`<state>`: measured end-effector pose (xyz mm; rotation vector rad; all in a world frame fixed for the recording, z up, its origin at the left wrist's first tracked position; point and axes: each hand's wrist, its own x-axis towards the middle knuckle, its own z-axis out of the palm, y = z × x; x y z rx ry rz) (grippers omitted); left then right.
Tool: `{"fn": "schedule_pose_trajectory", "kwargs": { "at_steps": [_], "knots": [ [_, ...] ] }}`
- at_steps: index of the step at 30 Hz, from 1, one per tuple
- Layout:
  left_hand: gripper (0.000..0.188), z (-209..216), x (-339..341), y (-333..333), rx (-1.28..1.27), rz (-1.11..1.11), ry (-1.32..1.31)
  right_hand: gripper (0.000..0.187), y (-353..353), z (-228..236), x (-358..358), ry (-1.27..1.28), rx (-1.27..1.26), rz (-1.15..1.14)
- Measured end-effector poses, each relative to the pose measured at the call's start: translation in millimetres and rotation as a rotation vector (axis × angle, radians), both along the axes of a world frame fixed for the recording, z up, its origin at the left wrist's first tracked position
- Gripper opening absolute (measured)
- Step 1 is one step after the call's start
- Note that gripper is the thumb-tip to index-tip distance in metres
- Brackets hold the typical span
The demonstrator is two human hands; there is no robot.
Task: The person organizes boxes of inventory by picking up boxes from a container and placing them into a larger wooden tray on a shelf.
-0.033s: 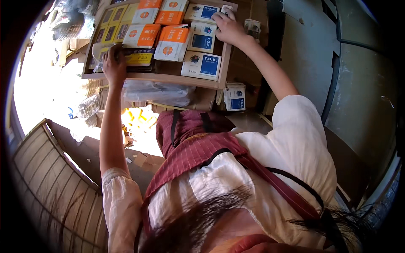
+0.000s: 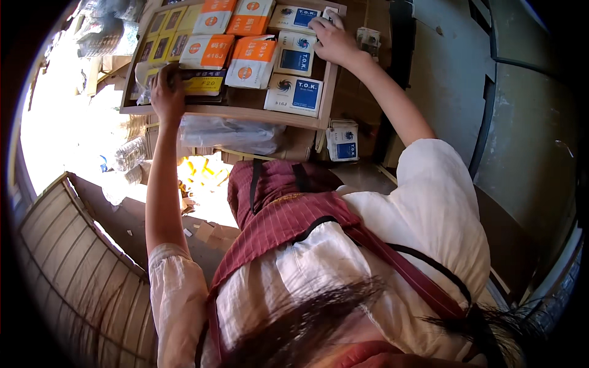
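Observation:
A shallow wooden tray [image 2: 245, 115] holds rows of small cardboard boxes. My left hand [image 2: 167, 95] has its fingers curled at the left end of a yellow and dark box [image 2: 205, 84] near the tray's front edge. At the far right corner, my right hand [image 2: 337, 44] is closed around a small white box [image 2: 331, 12], mostly covered by the fingers. Beside that hand runs a column of white and blue boxes [image 2: 305, 95]. Orange and white boxes [image 2: 250, 63] fill the middle, and yellow boxes [image 2: 161, 47] stand at the left.
Below the tray lies clear plastic wrapping [image 2: 233, 135]. A stack of white and blue packets [image 2: 342, 142] sits off the tray's front right corner. Cardboard [image 2: 211, 234] lies on the floor, a slatted panel [image 2: 80, 270] stands lower left, and large grey-green panels [image 2: 534, 122] rise on the right.

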<state>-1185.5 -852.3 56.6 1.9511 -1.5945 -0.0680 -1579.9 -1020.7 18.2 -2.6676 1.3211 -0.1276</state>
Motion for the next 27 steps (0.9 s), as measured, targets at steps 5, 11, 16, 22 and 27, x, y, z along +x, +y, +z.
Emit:
{"fn": "schedule_pose_trajectory", "kwargs": {
  "at_steps": [5,11,16,22,27],
  "knots": [
    [0.024,0.8,-8.0,-3.7,-0.004,0.035,-0.020,0.052,10.3,17.0,24.7,0.200,-0.118,-0.074],
    [0.021,3.2,-11.2,-4.5,0.010,0.064,-0.013,0.042,-8.3,-0.5,-13.7,-0.313,0.010,0.041],
    [0.022,6.3,-10.8,0.5,0.016,0.053,-0.021,0.054,-53.4,-14.6,-81.4,-1.098,0.455,-0.371],
    [0.033,10.1,-15.9,-12.9,0.043,0.007,0.140,0.075,-96.0,-191.8,-165.4,-0.100,0.478,-1.068],
    [0.030,3.5,-6.0,0.2,0.062,-0.007,0.033,0.079,-60.3,-205.3,-118.4,0.076,0.220,-0.569]
  ]
}}
